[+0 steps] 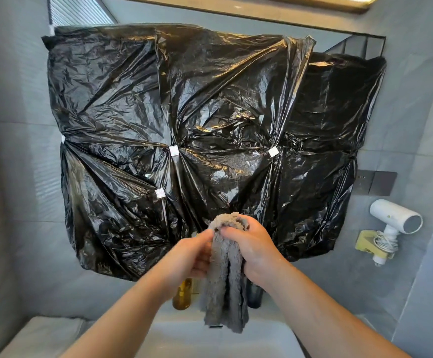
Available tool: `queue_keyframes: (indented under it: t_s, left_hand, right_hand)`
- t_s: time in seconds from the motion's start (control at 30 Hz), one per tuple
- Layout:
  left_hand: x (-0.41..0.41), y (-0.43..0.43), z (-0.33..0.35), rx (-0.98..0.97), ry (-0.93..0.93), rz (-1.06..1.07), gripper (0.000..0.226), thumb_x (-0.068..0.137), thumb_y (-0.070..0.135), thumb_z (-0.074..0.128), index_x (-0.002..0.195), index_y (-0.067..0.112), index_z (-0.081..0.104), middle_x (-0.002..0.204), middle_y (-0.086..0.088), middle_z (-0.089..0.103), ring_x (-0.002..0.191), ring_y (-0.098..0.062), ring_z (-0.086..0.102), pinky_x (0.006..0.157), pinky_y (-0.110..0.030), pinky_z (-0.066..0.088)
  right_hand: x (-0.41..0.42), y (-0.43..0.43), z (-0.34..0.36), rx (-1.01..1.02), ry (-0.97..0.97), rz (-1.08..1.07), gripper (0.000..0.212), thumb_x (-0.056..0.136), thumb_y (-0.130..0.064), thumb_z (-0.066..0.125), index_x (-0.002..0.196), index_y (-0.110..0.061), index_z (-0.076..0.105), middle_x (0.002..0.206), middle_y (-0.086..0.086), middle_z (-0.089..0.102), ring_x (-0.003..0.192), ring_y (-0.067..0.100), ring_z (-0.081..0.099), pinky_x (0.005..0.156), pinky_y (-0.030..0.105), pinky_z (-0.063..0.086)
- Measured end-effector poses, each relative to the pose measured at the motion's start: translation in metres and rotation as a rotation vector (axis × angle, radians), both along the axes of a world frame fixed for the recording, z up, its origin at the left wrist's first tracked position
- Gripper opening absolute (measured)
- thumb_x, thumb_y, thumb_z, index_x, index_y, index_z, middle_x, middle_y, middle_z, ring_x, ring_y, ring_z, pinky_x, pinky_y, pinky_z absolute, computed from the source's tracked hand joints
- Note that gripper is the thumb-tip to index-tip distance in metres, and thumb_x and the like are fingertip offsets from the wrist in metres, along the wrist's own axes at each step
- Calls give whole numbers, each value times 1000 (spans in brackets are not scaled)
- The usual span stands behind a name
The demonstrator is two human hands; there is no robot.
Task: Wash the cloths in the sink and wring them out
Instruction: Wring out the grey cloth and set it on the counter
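Hands [192,254] [256,251] grip cloth [223,293] (grey), long axis vertical.

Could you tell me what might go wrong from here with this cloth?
The hanging end of the grey cloth dangles near the amber bottle and dark bottle behind it; a hard twist could knock them. The left hand and right hand hold it well above the sink, so water may splash toward the hair dryer.

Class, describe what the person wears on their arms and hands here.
Nothing visible. The left forearm and right forearm are bare, with no sleeves in view. The left hand and right hand show no gloves, rings or watch.
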State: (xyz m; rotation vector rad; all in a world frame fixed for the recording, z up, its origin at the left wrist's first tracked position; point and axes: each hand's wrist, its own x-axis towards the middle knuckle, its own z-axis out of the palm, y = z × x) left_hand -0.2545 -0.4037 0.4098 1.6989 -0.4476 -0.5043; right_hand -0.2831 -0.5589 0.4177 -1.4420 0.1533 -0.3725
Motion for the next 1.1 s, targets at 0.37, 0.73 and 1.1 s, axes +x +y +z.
queue_keyframes:
  t_s: [0.37,0.73,1.1]
  left_hand:
    - [30,7,-2,-122,-147,239,26,101,14,55,91,-7,67,79,-16,60,71,-27,55,63,-43,50]
    - [60,35,32,-264,-52,636,22,94,3,59,77,12,69,92,-10,67,92,-28,63,80,-43,57]
    - [54,25,48,-297,-132,523,21,97,13,60,84,-4,62,100,-20,64,83,-37,66,79,-57,57]
  right_hand:
    - [-12,-23,21,-573,203,222,79,94,10,51,158,-30,26,152,2,48,108,21,68,89,41,59]
    - [-13,-74,35,-762,257,-144,20,105,-25,51,122,-20,60,95,3,62,69,14,52,58,23,41]
    - [-13,-73,35,-1099,237,-106,31,98,-17,54,70,-7,45,66,9,42,65,30,43,65,32,39]
